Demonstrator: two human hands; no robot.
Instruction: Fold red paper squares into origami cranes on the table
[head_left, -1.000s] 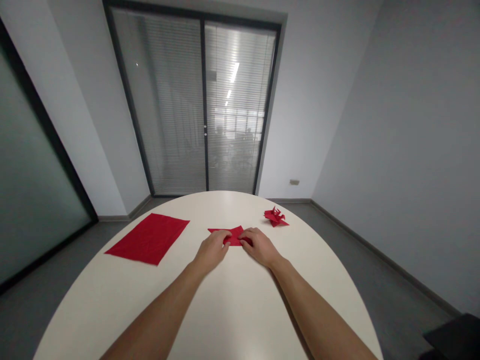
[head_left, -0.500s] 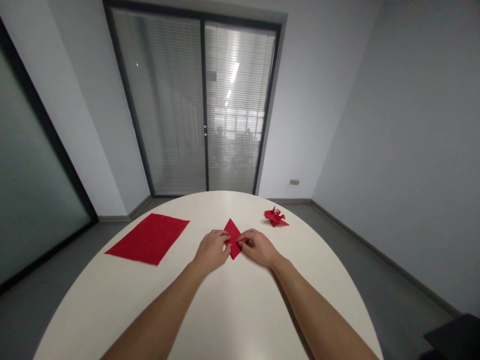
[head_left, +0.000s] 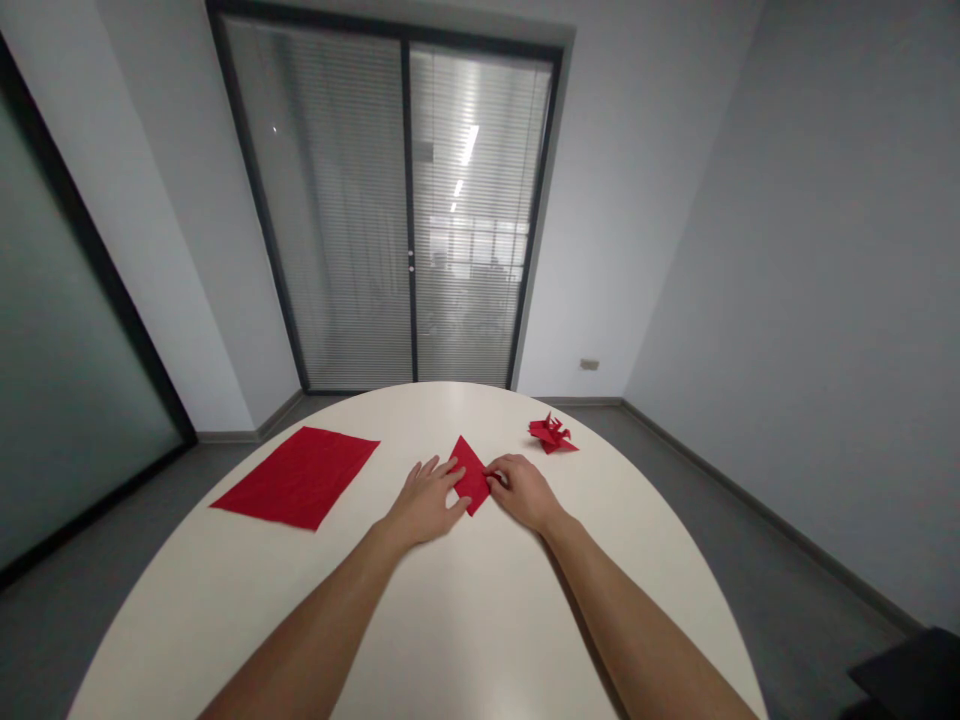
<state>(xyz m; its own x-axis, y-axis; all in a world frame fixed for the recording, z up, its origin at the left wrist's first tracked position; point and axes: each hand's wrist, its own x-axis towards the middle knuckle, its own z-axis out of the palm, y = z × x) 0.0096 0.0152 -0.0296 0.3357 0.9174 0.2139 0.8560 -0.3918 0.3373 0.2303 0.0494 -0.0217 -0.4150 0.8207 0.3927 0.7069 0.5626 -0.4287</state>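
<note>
A small diamond of folded red paper lies on the table between my two hands. My left hand rests at its left side with fingers spread, the fingertips and thumb touching the paper. At the right corner, my right hand has its thumb and index finger pinched on the paper's edge; its other fingers are curled in. The paper's left corner is partly hidden under my left fingers.
Larger red paper sheets lie flat on the round white table at left. Folded red paper figures, seemingly cranes, sit at the far right. A dark object stands at the lower right, beyond the table.
My right fingers have moved slightly right, from the paper's middle to its right corner. My left fingers have spread wider, and more of the paper shows.
</note>
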